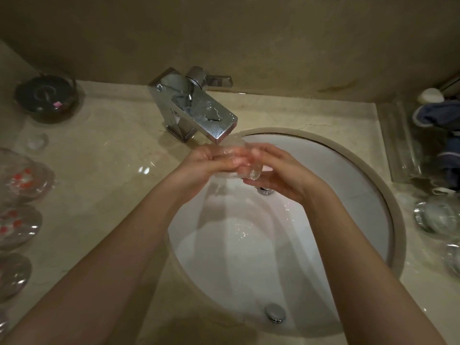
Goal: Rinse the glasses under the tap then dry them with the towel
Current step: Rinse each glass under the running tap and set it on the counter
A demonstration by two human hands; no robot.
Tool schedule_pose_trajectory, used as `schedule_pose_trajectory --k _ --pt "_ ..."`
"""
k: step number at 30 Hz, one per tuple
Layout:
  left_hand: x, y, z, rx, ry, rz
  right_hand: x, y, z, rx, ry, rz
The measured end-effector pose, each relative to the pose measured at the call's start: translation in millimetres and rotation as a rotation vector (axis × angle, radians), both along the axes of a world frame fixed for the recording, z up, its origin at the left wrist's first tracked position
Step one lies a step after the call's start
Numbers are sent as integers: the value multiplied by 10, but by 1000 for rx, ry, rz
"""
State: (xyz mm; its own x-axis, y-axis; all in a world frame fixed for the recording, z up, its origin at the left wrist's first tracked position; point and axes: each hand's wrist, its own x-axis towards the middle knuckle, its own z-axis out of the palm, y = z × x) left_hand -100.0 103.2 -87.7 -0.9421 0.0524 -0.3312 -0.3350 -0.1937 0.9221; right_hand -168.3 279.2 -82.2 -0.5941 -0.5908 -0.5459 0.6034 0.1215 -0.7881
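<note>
A clear drinking glass (251,172) lies tilted between both my hands, right under the spout of the chrome tap (199,108), over the white sink (361,185). My left hand (206,161) grips it from the left with curled fingers. My right hand (278,168) curls round it from the right. Water runs down into the basin. Much of the glass is hidden by my fingers. A dark blue towel (440,115) lies bunched at the far right of the counter.
Several clear glasses with red patterns (22,180) stand on the wet beige counter at the left. A dark round bowl (46,95) sits back left. More clear glasses (438,216) stand at the right, near a clear tray (400,145).
</note>
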Motion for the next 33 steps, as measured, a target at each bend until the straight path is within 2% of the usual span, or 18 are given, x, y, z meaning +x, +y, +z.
schedule_pose_trajectory --k 2,4,9,12,14,17,19,22,25,27,29,31,33 --pt "-1 14 4 -33 -10 -31 0 -40 56 122 -99 47" --pt "-7 21 23 -46 -18 -37 -4 -62 27 166 -63 70" --pt "-50 5 107 9 21 -11 16 8 -242 -150 41 -82" --pt "-95 12 77 -8 63 3 27 -6 -282 -247 -54 -98" --pt "-102 16 38 -54 97 -6 30 -67 -191 -170 -129 2" --pt "-98 -3 -17 -88 59 -4 21 -135 -147 -23 -28 68" --pt "-99 -20 -14 -116 51 -54 41 -139 -197 -71 73 29" --pt "-93 -2 25 -94 56 -96 26 -66 -281 -149 120 -82" --pt "-102 38 -3 -125 68 -101 1 -41 -205 -133 -12 -47" --pt "-96 90 -37 -166 65 -158 -7 -78 -131 48 -68 5" --pt "-77 121 -58 -174 67 -155 -11 -141 -153 226 -14 -31" --pt "-76 119 -87 -135 81 -80 41 -198 -219 262 80 -147" --pt "-85 109 -120 -22 58 31 149 -248 -303 263 310 -277"
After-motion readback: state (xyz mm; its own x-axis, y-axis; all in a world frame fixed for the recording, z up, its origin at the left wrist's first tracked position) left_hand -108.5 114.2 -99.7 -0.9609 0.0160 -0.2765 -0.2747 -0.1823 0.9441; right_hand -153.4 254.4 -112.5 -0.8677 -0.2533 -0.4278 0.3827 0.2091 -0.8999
